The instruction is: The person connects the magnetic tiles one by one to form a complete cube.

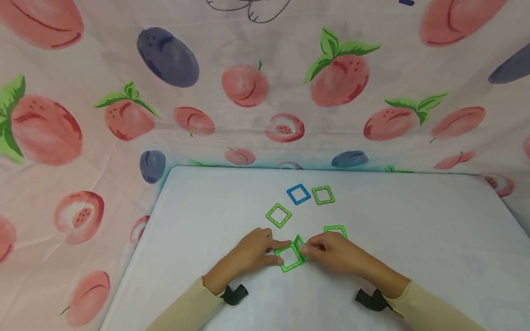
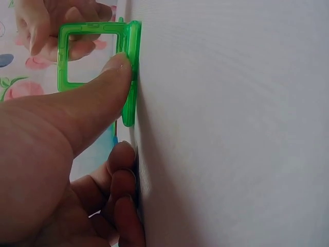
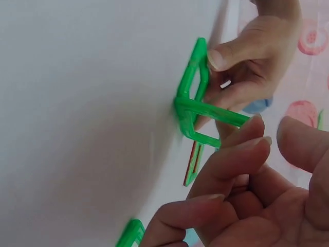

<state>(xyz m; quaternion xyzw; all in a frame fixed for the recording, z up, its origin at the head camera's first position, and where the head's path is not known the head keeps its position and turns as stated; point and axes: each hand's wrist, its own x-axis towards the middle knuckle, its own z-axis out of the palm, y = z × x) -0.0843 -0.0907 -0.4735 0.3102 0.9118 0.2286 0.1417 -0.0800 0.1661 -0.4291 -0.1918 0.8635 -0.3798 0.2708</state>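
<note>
On the white table, a green square magnetic tile (image 1: 293, 266) with an open middle lies flat. My left hand (image 1: 253, 249) holds this flat tile, forefinger at its far corner and thumb at its near one. A second green square tile (image 2: 92, 27) stands upright along the flat tile's right edge, the two meeting at an angle. My right hand (image 1: 340, 253) is at the upright tile, fingertips (image 3: 252, 128) right at its outer edge. The right thumb (image 3: 303, 141) is spread away from those fingers.
A green square tile (image 1: 334, 227) lies just beyond my right hand, partly hidden by it. Farther back lie a blue tile (image 1: 298, 185), a green tile (image 1: 323, 202) and a yellow-green tile (image 1: 271, 219). A fruit-print cloth (image 1: 198, 151) hangs behind the table.
</note>
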